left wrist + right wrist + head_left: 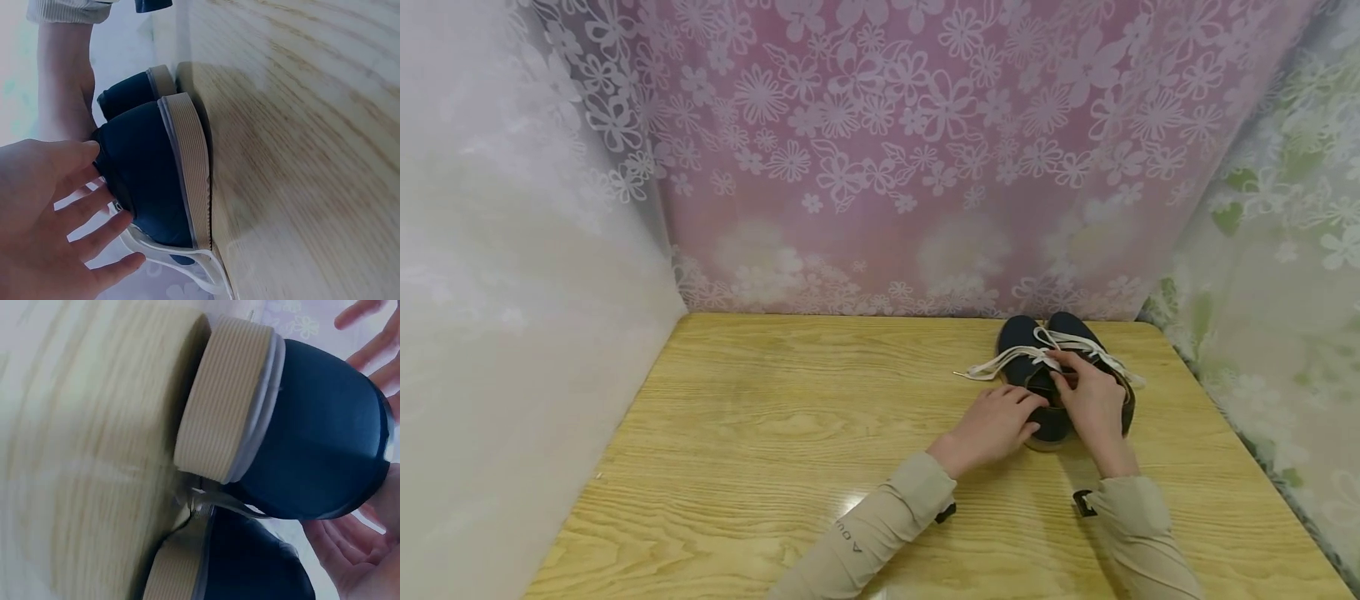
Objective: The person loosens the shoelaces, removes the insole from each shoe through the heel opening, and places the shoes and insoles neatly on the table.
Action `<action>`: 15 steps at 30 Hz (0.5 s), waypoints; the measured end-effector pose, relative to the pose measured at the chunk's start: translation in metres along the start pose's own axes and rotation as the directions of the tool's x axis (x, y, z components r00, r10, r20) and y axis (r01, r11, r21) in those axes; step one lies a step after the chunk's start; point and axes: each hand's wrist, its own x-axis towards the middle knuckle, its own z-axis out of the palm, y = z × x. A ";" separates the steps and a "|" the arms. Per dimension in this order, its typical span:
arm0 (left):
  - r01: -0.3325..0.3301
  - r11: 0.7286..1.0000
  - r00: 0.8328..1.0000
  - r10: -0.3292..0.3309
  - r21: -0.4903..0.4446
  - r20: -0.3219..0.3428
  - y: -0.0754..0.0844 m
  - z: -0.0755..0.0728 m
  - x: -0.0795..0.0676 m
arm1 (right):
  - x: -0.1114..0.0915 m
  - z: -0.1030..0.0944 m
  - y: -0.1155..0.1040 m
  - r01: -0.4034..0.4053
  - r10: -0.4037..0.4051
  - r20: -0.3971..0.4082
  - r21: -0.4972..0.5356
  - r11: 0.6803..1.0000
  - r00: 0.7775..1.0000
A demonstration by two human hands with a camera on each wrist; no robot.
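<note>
A pair of dark navy shoes with white laces stands side by side, toes pointing away. My left hand [1000,422] is at the left shoe [1051,427], its thumb touching the collar in the left wrist view and its fingers [100,237] spread along the opening. From above, my right hand [1092,404] reaches over the same shoe, thumb and forefinger pinching near its tongue; the exact spot is hidden. Beneath my right hand sits the right shoe [1065,323], partly covered. Loose white laces [1000,363] trail off both shoes. The right wrist view shows the heel [325,425] close up.
The shoes stand on a wood-grain table [760,442], near its back right corner. A pink floral curtain [880,167] hangs behind, with pale floral sheets [1285,333] along the sides.
</note>
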 end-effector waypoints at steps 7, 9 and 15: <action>0.014 1.000 0.999 -0.014 0.008 -0.033 -0.008 -0.005 -0.004 | -0.004 0.006 -0.007 0.024 -0.023 -0.026 0.032 0.999 0.999; 0.022 1.000 0.999 -0.022 0.018 -0.031 -0.010 -0.005 -0.005 | -0.005 0.008 -0.008 0.032 -0.030 -0.032 0.041 0.999 0.999; 0.042 0.999 0.997 -0.040 0.028 -0.065 -0.016 -0.004 -0.012 | -0.009 0.012 -0.014 0.057 -0.054 -0.051 0.070 0.996 0.997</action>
